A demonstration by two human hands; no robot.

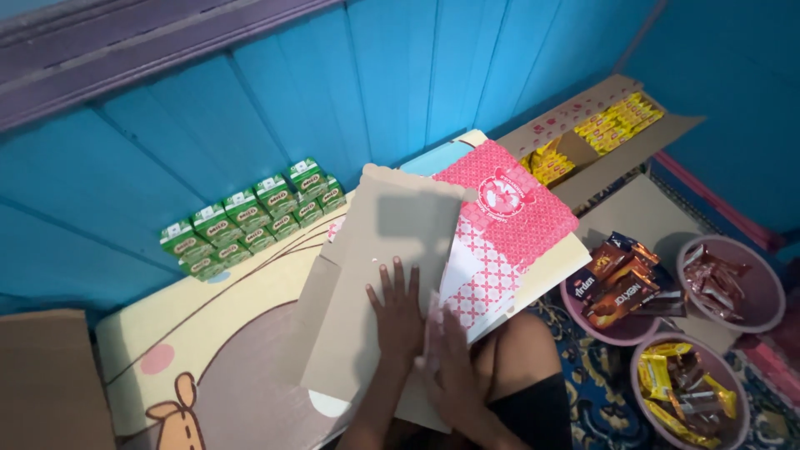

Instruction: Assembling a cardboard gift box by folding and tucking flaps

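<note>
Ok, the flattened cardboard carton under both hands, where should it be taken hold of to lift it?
Probably by the long edges of the flattened carton. It lies flat across the lap and cushion, so a top grasp finds nothing. The left hand presses the plain brown panel, the right hand the red patterned one; slide fingers under from the left and right sides.

We see our forearms cut off by the bottom edge, our right hand (454, 375) blurred against the flattened carton (417, 250), the lowest snack bowl (687, 400) clipped below, and the brown box (50, 379) cropped at left.
</note>
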